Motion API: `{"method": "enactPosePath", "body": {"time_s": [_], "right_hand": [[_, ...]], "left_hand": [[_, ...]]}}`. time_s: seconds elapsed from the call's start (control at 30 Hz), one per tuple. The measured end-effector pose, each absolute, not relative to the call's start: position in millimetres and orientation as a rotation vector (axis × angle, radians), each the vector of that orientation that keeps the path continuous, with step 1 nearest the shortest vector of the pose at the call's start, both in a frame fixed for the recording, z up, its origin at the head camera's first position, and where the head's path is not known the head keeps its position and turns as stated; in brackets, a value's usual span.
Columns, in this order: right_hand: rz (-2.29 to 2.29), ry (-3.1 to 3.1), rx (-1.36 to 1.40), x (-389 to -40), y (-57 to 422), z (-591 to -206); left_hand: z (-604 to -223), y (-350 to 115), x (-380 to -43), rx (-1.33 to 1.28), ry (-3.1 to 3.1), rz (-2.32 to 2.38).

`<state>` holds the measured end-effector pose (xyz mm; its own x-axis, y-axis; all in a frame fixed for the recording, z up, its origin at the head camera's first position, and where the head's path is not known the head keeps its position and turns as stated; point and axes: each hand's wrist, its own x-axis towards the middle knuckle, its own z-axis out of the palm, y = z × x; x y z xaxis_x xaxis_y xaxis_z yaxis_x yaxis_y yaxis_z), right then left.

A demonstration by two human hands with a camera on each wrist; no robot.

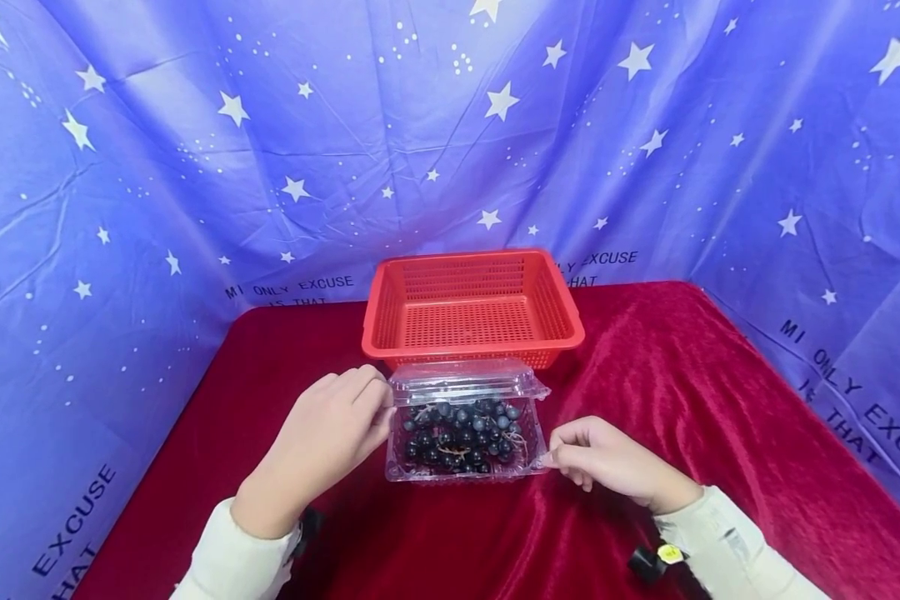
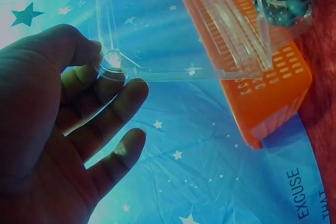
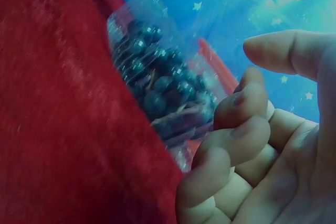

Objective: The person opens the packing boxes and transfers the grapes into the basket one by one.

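A clear plastic clamshell box (image 1: 528, 433) holds dark grapes (image 1: 457, 437) on stems, its hinged lid (image 1: 465, 385) tilted up. My left hand (image 1: 341, 425) is at the lid's left end. In the left wrist view that hand (image 2: 79, 98) pinches the clear lid's corner (image 2: 113, 61) between thumb and index finger, the other fingers loosely bent. My right hand (image 1: 607, 458) is by the box's front right corner. In the right wrist view its fingers (image 3: 244, 140) are loosely bent, with a gap between thumb and index finger; whether it touches the box I cannot tell.
Right behind the box stands a red plastic basket (image 1: 570, 342) with perforated sides and bottom. Dark red velvet cloth (image 1: 682, 375) covers the table. A blue star-printed curtain (image 1: 390, 125) hangs around the table's back and sides.
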<state>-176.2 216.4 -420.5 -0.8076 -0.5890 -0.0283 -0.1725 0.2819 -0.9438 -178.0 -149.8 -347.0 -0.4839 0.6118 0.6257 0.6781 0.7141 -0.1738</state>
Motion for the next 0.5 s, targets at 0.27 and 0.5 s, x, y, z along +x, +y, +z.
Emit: {"method": "enactPosePath", "body": {"time_s": [0.27,0.5], "right_hand": [[-1.574,2.125,-0.786,-180.7,213.7,-404.9],[-1.492,2.234,-0.765,-184.9,213.3,-394.4]], "left_hand": [[-337.2,-144.2,-183.7,-0.943,-2.281,-0.079],[-330.4,-142.9,-189.4,-0.936,-2.293,-0.101]]}}
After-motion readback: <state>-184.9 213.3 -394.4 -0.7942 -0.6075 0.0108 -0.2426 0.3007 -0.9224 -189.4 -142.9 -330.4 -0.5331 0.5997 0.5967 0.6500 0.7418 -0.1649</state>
